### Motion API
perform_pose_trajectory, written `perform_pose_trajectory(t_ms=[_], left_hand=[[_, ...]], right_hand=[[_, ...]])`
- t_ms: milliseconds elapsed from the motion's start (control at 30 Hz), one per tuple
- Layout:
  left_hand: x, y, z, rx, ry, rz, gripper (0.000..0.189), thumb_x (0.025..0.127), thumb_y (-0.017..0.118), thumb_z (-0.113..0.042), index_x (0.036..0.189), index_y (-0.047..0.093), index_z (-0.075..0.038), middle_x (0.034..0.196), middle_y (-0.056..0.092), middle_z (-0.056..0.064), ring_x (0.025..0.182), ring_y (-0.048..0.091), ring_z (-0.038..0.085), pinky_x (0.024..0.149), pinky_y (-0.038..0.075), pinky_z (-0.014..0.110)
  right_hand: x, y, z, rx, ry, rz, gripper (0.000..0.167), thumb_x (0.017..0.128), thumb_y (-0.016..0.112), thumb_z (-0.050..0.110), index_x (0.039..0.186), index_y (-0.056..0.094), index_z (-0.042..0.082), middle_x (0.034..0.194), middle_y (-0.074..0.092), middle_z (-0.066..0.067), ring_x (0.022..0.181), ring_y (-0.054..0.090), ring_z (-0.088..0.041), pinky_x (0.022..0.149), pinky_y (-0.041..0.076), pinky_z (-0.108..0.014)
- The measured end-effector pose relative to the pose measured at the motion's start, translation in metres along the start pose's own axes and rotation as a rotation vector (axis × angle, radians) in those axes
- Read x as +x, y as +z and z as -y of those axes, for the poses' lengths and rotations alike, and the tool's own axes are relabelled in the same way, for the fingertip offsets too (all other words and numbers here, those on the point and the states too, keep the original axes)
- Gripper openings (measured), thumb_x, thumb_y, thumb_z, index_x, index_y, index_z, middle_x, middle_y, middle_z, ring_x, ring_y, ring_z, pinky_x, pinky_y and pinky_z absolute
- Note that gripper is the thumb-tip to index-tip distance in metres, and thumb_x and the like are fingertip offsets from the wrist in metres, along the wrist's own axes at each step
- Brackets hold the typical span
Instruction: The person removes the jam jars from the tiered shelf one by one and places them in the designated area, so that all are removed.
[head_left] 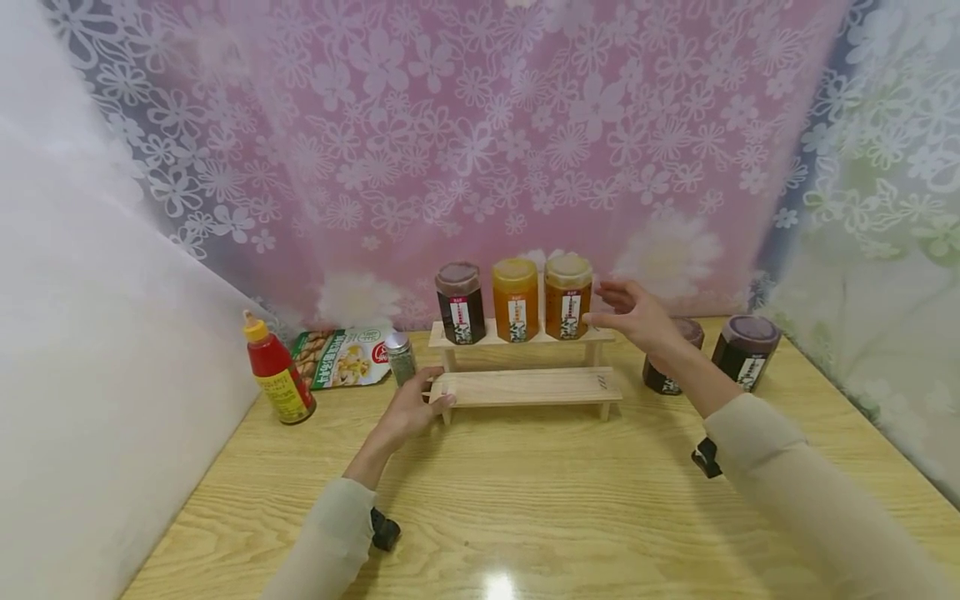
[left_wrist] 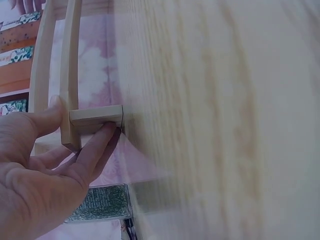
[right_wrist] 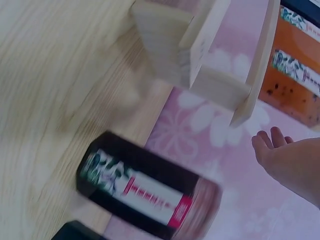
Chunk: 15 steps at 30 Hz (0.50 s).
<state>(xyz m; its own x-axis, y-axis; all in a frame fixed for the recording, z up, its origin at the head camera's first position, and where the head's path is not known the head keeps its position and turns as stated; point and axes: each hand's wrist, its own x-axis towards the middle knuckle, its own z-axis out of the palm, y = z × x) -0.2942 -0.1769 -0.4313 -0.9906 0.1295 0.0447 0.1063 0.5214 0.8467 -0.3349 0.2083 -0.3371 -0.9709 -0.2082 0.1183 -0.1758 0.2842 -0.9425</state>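
Note:
A two-step wooden rack (head_left: 532, 388) stands on the table. My left hand (head_left: 408, 408) grips the left end of its lower step; in the left wrist view the thumb lies on the board (left_wrist: 70, 60) and the fingers reach round to the leg. On the upper step stand a dark jar (head_left: 461, 304), an orange jar (head_left: 515, 302) and an amber jar (head_left: 567, 298), all lidded and labelled. My right hand (head_left: 633, 317) hovers just right of the amber jar, fingers loosely extended and holding nothing. In the right wrist view, that hand (right_wrist: 287, 155) shows beside the upper step's end.
Two more dark jars, one partly behind my right hand (head_left: 663, 377) and one farther right (head_left: 745, 352), stand on the table. To the left are a red sauce bottle (head_left: 279, 371), a food packet (head_left: 345, 358) and a seasoning shaker (head_left: 401, 357). A flowered curtain (head_left: 480, 150) hangs behind.

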Motion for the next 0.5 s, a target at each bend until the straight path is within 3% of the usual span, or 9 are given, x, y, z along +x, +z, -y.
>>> perform_pose_trajectory(t_ms=[333,400,500], left_hand=[[0.000,0.001,0.000,-0.018,0.006,0.002,0.060,0.101,0.070,-0.014,0.154,0.046,-0.003,0.146,0.054,0.029,0.125,0.060,0.042,0.098,0.055,0.049],[0.000,0.001,-0.002,-0.017,0.005,-0.001,0.059,0.101,0.070,-0.014,0.154,0.047,-0.004,0.147,0.053,0.029,0.125,0.060,0.042,0.097,0.055,0.049],[-0.001,0.000,-0.003,-0.019,0.005,-0.003,0.059,0.101,0.071,-0.014,0.154,0.047,-0.004,0.148,0.053,0.028,0.125,0.060,0.042,0.097,0.055,0.050]], right_hand=[[0.021,0.032,0.005,0.084,-0.013,-0.028,0.094,0.094,0.080,0.021,0.166,0.020,0.012,0.165,0.033,-0.017,0.151,0.032,-0.037,0.121,0.031,-0.057],[0.026,0.037,0.003,0.089,-0.032,-0.041,0.090,0.094,0.080,0.019,0.165,0.024,0.013,0.161,0.039,-0.017,0.146,0.039,-0.036,0.113,0.041,-0.052],[0.030,0.044,0.001,0.109,-0.046,-0.058,0.087,0.094,0.080,0.018,0.163,0.027,0.012,0.154,0.045,-0.019,0.138,0.046,-0.037,0.104,0.046,-0.050]])
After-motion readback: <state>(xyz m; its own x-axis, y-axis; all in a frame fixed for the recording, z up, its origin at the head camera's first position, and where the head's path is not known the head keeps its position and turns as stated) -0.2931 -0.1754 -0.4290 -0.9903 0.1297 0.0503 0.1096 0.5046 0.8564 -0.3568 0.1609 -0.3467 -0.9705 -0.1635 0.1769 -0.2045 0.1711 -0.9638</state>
